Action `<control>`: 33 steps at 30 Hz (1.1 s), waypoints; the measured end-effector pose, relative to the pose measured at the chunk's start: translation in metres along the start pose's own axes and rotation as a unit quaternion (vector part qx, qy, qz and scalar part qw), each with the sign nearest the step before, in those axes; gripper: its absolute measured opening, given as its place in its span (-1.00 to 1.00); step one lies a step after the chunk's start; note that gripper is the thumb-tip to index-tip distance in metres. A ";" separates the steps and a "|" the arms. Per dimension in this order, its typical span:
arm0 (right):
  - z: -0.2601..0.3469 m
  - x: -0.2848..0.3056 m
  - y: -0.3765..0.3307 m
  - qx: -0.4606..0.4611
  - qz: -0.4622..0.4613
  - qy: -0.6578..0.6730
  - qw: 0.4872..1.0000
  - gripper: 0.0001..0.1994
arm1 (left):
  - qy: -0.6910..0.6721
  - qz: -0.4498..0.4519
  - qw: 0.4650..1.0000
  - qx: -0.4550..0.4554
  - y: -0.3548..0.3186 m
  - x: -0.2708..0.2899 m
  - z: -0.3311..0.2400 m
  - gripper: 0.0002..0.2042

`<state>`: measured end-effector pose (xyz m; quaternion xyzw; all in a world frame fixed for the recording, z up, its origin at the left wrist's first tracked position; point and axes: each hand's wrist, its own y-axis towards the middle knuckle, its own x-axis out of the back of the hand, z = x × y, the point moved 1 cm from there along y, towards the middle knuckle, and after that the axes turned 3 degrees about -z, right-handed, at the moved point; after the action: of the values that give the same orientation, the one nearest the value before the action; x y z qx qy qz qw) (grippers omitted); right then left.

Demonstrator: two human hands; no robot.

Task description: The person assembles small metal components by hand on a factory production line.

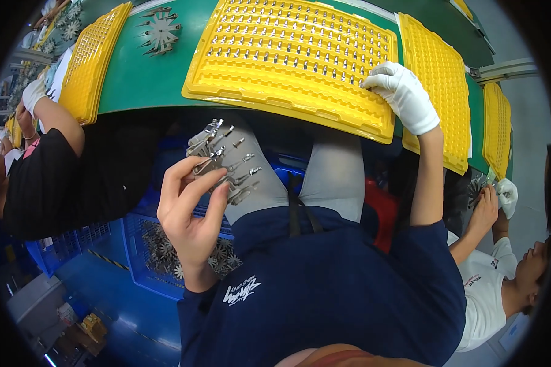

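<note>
Right gloved hand (403,101): fingertips appeared to pinch a small metal part (362,84) at the right end of the yellow tray's (275,92) nearest filled row. Left bare hand (193,211) gripped a spoked metal holder (203,144) above the lap (333,174). Judged risk: a sideways brush of gloved fingers could tip neighbouring parts (343,77). Pinched part's axis mostly hidden; neighbours' long axes ran near-to-far, across the row; holder's spokes fanned rightward.

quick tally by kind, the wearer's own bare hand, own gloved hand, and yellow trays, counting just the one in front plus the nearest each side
Bare left hand: 1
White-gloved right hand: 1
Yellow trays: 3
Total: 5
</note>
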<state>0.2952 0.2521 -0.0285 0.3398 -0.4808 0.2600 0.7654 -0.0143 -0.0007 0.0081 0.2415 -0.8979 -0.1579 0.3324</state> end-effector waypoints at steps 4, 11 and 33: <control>-0.007 0.000 0.006 0.028 0.027 0.000 0.999 -0.87 | -0.006 0.022 1.000 -0.003 0.000 -0.001 -0.002 -0.76; -0.002 0.002 0.004 0.112 -0.088 -0.045 0.989 -0.87 | 0.003 -0.002 1.000 -0.004 0.003 -0.002 -0.005 -0.80; 0.185 -0.026 0.008 0.065 -0.082 0.302 0.948 -0.76 | 0.011 0.066 0.997 -0.047 0.006 -0.011 -0.014 -0.83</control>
<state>0.1757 0.1127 0.0062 0.3323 -0.1796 0.3175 0.8698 0.0006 0.0080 0.0157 0.1681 -0.8998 -0.1749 0.3626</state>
